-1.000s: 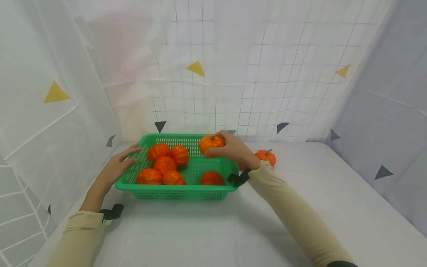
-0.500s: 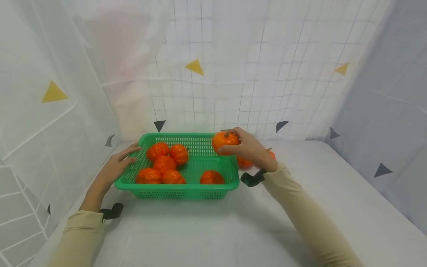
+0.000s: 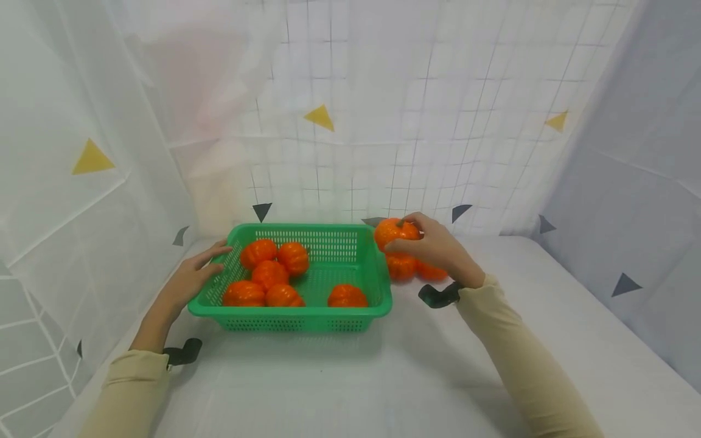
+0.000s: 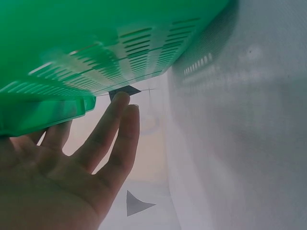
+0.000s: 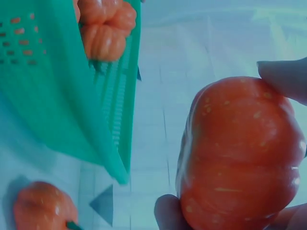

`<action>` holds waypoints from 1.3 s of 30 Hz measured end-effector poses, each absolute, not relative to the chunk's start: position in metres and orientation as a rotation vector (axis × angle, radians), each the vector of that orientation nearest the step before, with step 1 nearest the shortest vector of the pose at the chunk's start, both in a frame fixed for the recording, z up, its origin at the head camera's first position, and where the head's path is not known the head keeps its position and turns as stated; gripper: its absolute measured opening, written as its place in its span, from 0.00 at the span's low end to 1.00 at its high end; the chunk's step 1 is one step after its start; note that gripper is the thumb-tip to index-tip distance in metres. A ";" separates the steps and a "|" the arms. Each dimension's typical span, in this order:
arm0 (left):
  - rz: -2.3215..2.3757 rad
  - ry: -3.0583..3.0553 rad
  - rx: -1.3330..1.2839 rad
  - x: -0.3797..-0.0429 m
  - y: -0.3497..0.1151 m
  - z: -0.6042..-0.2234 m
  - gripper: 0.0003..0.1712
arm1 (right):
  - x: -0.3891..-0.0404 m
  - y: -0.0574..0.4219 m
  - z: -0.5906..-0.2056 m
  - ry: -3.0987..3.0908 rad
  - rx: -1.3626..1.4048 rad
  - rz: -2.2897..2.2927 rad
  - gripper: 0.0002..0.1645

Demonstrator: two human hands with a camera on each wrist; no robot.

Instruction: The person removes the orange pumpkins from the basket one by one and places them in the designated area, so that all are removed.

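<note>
My right hand (image 3: 438, 246) pinches a small orange pumpkin (image 3: 396, 233) with a green stem, raised just beyond the right rim of the green basket (image 3: 290, 311). Thumb and fingertips press on its sides in the right wrist view, where the ribbed pumpkin (image 5: 240, 158) looks large. At the basket's left rim rests my left hand (image 3: 186, 280), its fingers extended along the edge. From the left wrist, two fingers of that hand (image 4: 72, 177) reach straight along the outer slotted wall. Inside the basket, several pumpkins (image 3: 269, 275) cluster at left, and one pumpkin (image 3: 347, 296) sits front right.
On the white table (image 3: 350, 377) right of the basket lie a pumpkin (image 3: 401, 267) and another pumpkin (image 3: 431, 271), partly covered by my right hand. White sheeting (image 3: 465, 121) with printed triangles hangs behind, and sheets close in both sides.
My right hand has carried the pumpkin rightward, from over the basket's right part to past its right rim. My left hand stays at the left rim; the basket has not moved.
</note>
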State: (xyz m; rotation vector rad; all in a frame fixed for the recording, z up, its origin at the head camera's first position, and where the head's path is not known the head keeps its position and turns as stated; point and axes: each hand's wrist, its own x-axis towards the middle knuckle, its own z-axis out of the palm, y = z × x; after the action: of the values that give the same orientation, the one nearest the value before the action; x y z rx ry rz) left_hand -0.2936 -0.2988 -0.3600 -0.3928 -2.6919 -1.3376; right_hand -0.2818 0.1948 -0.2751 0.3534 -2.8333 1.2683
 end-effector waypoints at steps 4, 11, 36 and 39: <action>-1.342 -2.692 -0.392 -0.294 -0.297 -0.360 0.29 | -0.282 0.210 -0.274 -2.844 0.319 1.205 0.40; -1.359 -2.696 -0.389 -0.294 -0.296 -0.357 0.29 | -0.288 0.234 -0.272 -2.881 0.325 1.220 0.42; -1.294 -2.718 -0.411 -0.291 -0.301 -0.357 0.29 | -0.306 0.292 -0.274 -2.963 0.262 1.291 0.49; -1.284 -2.723 -0.413 -0.292 -0.300 -0.357 0.29 | -0.309 0.299 -0.277 -2.962 0.240 1.306 0.48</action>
State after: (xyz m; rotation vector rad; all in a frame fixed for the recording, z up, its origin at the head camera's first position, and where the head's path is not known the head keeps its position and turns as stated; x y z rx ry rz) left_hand -0.2916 -0.3001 -0.3570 -0.4133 -2.7229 -1.2835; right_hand -0.3086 0.2988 -0.2769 0.2404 -2.9624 1.3060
